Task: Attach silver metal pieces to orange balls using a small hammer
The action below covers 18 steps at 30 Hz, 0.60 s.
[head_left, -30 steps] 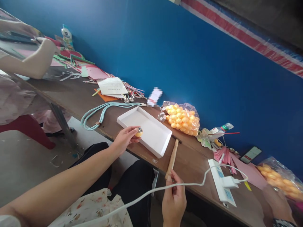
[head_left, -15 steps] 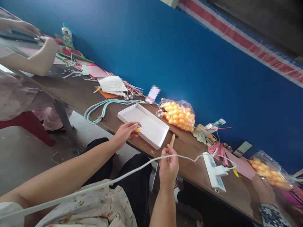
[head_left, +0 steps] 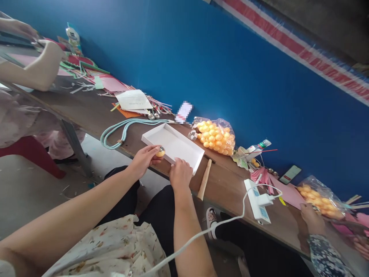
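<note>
My left hand (head_left: 144,158) pinches a small orange ball with a silver cap (head_left: 160,152) just over the near left corner of the shallow white box (head_left: 184,148). Knuckles up, my right hand (head_left: 180,174) rests against the box's near edge with its fingers curled; whether they grip the rim I cannot make out. A wooden stick (head_left: 204,179) lies on the brown table (head_left: 95,115) just right of that hand, untouched.
A bag of orange balls (head_left: 215,137) sits behind the box, another bag (head_left: 319,196) at far right by another person's hand (head_left: 309,218). A teal cord (head_left: 121,130), a white power strip with cable (head_left: 256,200), a phone (head_left: 290,174) and paper scraps (head_left: 95,79) crowd the table.
My right hand let go of the wooden stick, which now lies on the table, and moved left to the box's near edge. My left hand kept its hold on the ball.
</note>
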Tool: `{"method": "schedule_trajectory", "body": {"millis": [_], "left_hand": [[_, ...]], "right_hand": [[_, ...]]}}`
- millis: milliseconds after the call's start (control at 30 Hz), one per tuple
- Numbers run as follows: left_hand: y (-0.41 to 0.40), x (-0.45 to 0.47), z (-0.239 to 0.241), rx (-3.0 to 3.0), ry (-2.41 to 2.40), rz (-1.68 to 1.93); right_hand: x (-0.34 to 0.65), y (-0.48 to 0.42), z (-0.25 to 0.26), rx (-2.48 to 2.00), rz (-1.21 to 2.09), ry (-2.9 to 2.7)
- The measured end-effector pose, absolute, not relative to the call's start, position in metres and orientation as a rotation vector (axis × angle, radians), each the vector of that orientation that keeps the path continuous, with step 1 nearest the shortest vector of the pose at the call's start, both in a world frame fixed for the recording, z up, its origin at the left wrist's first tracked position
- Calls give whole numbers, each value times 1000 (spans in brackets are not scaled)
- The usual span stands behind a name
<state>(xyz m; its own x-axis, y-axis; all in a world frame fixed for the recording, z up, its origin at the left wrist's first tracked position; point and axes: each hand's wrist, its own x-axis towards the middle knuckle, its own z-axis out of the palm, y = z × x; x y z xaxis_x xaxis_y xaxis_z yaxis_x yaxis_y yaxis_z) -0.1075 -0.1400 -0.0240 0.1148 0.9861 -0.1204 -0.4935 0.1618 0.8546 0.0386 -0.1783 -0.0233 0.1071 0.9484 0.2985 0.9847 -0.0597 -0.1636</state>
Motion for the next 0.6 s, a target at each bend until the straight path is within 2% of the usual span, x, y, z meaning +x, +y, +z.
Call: {"method": "schedule_trajectory", "body": {"millis": [600], "left_hand": [[-151, -119, -11, 743, 819, 1339]], "right_hand": [[10, -165, -10, -1884, -185, -2001]]}}
